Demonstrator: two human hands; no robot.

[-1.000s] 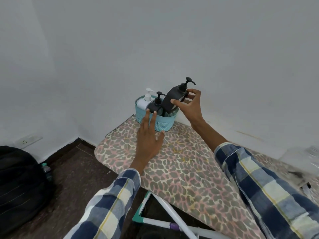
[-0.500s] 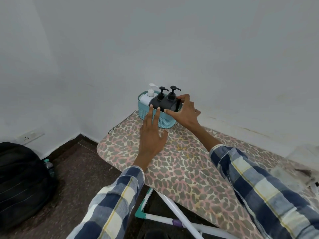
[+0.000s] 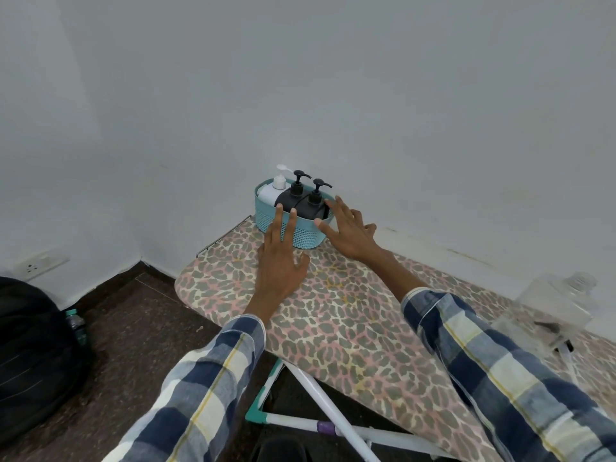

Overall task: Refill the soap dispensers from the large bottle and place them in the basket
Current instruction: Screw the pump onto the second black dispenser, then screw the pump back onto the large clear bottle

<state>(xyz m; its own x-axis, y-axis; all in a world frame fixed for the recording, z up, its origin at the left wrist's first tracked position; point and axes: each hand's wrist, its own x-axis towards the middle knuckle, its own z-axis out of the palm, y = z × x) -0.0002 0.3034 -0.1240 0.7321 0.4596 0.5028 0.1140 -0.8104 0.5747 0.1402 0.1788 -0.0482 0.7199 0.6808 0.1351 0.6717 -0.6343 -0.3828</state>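
Two black dispensers [image 3: 305,203] and a white one [image 3: 270,191] stand upright, pumps up, in the teal basket [image 3: 301,236]; left hand [image 3: 278,265] and right hand [image 3: 348,230] spread, holding nothing

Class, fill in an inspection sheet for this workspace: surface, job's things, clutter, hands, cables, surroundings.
Surface: ironing board, leopard-print cover.
Job's things: teal basket holds a white dispenser and two black dispensers, upright.
Clutter: clear container at the board's right.
Hands: left hand open, fingers against the basket; right hand open beside it, no grip.
Cables: nothing seen.
Surroundings: white wall, wall socket, black bag, small bottle on the floor.
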